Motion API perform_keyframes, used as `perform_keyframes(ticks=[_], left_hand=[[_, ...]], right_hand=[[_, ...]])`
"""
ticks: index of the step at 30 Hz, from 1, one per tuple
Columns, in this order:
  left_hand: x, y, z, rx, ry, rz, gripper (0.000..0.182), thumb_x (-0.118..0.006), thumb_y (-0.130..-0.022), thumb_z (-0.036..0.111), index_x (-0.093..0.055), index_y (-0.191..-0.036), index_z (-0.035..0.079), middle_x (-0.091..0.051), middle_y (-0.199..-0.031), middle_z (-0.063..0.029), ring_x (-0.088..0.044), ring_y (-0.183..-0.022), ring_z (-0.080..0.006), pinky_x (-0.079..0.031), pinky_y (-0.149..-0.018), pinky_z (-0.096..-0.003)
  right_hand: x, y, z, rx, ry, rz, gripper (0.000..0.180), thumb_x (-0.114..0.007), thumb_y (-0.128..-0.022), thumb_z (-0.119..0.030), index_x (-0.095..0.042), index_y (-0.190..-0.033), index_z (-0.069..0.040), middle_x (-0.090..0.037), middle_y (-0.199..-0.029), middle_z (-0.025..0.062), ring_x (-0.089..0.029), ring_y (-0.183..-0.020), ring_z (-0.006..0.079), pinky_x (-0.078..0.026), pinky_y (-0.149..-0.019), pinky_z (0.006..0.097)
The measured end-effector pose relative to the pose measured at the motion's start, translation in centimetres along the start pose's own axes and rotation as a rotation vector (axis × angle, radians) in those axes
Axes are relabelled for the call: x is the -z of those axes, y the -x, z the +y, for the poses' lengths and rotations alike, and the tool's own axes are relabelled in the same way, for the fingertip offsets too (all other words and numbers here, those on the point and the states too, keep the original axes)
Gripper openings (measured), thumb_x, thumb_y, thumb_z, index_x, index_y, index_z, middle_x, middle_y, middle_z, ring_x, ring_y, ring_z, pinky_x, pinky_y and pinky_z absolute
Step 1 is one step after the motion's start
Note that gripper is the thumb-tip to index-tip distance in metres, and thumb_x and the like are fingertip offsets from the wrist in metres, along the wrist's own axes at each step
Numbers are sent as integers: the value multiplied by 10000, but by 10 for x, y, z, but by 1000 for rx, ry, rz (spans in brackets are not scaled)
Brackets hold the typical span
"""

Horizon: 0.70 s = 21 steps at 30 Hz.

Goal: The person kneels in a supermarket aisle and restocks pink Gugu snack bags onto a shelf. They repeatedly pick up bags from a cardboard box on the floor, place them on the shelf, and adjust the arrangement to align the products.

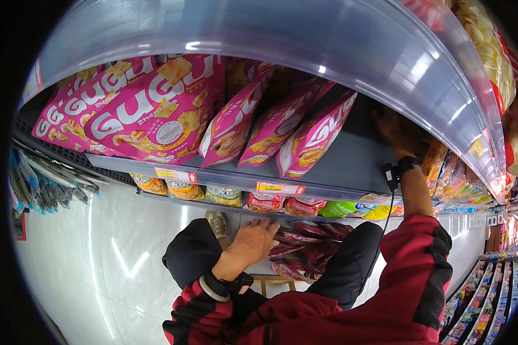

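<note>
My right hand reaches into the shaded shelf space right of the magenta snack bags; its fingers are dark, and whether they hold anything is unclear. Nearest to it on the left is a tilted magenta snack bag, one of several leaning in a row on the grey shelf. Between my knees, my left hand lies palm down at the left edge of a low group of magenta snack bags, fingers slightly apart. Larger-looking magenta bags face outward at the shelf's left.
A clear curved shelf front overhangs from above. Price tags line the shelf edge. Smaller snack packs stand on the shelf below. Hanging packs are at left. Other packaged snacks lie right of my right wrist.
</note>
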<state>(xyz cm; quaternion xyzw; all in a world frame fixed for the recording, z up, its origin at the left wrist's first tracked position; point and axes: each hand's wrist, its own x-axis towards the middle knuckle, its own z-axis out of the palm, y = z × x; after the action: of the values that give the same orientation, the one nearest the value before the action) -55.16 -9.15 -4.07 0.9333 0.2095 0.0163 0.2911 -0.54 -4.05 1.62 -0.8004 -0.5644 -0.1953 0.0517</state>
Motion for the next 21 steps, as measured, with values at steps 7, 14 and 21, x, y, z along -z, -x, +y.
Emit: perform_keyframes(ticks=[7,14,21], left_hand=[[-4,9,-5,24,-23,-3,465,-617,-848,314,-547,-1224,50,-602,-1112,-151,-572,-1037,-315,-458,-897,-413],[0,7,-3,32,-26,-44,456,-610,-858,315,-545,-1227,54,-601,-1105,-149,-573,-1029,-314,-461,-886,-416],[-1,1,2,-16,-22,-1,484,-603,-864,323,-522,-1258,55,-583,-1141,-164,-565,-1046,-332,-455,-899,-428]], right_hand=[[-40,-19,20,55,-154,59,539,-597,-874,-382,-464,-1343,-152,-461,-1343,229,-411,-1262,409,-366,-1048,445],[-34,-20,13,138,-187,61,541,-574,-892,-358,-419,-1375,-170,-461,-1352,207,-436,-1231,408,-377,-1028,457],[-8,-9,-3,49,-114,-116,567,-547,-904,-394,-395,-1394,-154,-432,-1368,227,-398,-1267,400,-334,-1059,458]])
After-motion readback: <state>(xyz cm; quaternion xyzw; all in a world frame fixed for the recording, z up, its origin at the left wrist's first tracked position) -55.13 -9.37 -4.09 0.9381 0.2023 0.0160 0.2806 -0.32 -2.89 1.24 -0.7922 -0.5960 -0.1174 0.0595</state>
